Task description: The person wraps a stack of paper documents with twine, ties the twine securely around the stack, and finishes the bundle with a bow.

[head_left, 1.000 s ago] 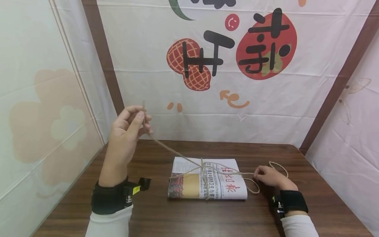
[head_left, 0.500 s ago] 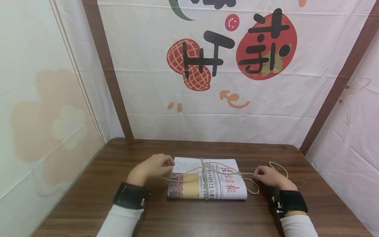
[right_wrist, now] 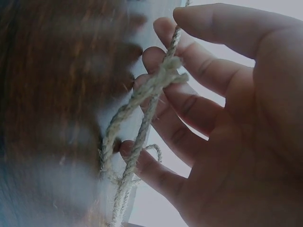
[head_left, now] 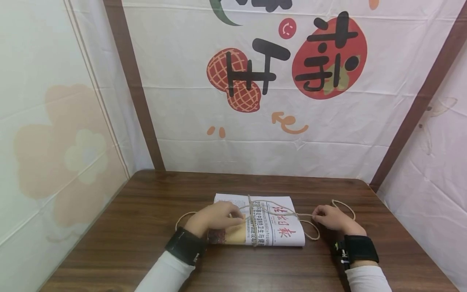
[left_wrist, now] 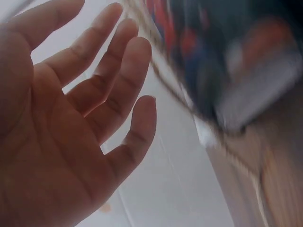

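Note:
A folded stack of newspapers lies on the table, with jute twine running round it and crossing on top. My left hand hovers over the left part of the stack. Its fingers look relaxed and spread apart in the left wrist view, and twine passes just beyond the fingertips. To the right of the stack, my right hand pinches the twine near its thumb tip. A short doubled end of twine hangs before the right fingers. The left hand hides part of the front page.
The brown wooden table carries the stack. A loose twine loop curves out left of the stack, others lie to its right. A printed white curtain stands behind, with curtains on both sides.
My left hand has come down from high on the left, let go of the twine it held up, and moved right over the newspapers. The right hand has stayed still.

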The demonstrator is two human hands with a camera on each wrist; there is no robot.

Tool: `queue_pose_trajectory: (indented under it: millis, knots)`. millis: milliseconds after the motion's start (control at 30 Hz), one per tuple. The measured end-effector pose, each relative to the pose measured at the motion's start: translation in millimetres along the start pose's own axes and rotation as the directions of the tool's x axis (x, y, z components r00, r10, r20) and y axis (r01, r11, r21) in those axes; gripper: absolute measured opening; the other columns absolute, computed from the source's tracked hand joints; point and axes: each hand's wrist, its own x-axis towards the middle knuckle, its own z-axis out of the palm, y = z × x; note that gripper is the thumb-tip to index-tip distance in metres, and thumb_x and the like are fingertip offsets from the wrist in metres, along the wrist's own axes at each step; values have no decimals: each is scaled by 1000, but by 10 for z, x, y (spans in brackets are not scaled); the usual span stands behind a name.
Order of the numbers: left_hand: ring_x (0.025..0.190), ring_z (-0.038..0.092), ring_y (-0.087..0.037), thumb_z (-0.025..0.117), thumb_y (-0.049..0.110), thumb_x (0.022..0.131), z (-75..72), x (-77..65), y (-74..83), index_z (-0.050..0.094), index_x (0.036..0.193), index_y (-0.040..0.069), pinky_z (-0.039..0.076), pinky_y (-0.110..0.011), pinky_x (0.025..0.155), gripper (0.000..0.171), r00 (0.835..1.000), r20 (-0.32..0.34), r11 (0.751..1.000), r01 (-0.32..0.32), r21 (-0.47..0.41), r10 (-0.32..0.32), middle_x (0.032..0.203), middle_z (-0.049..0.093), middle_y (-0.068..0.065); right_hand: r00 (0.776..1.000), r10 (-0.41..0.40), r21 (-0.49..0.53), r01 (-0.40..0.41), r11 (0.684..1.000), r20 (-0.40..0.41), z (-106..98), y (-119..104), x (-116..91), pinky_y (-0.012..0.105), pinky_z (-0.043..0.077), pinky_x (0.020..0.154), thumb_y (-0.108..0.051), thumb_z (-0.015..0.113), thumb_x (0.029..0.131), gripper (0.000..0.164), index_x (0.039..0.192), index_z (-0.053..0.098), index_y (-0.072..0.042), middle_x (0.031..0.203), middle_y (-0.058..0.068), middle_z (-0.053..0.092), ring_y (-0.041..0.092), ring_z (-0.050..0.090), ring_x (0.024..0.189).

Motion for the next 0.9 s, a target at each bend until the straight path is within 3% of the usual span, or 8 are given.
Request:
queue_pose_trajectory:
  millis: [200,400,667,900]
  knots:
    - [87,62,-12,69,29,94,146,147,111,74,100,12,52,-35,81,18,998,33,997,59,57,-61,92,68,5,999,-41,-15,41,999,-7,0,7,9,36,42,65,-17,65,97,13,101,72,-7,81,0,60,17,49,72]
    - [79,57,-10,59,21,100,120,174,162,65,95,16,49,-32,74,9,999,-12,998,51,19,-51,86,63,6,999,-46,-22,46,999,-12,29,23,33,36,41,68,-17,65,97,11,99,74,-11,79,-3,59,16,49,72]
    - [76,54,-9,54,20,105,-66,14,187,65,105,13,49,-30,70,13,992,-112,997,-58,-53,52,88,62,7,996,-88,-26,88,996,-17,25,32,31,35,42,67,-17,64,98,12,97,73,-10,79,-3,60,15,49,72]
    - [78,57,-8,55,24,104,-268,-191,278,66,109,13,51,-30,71,16,983,-172,984,-97,-147,71,85,61,10,999,-11,23,13,1000,-51,35,69,22,36,47,64,-16,64,99,10,100,71,-9,85,0,62,17,53,73]
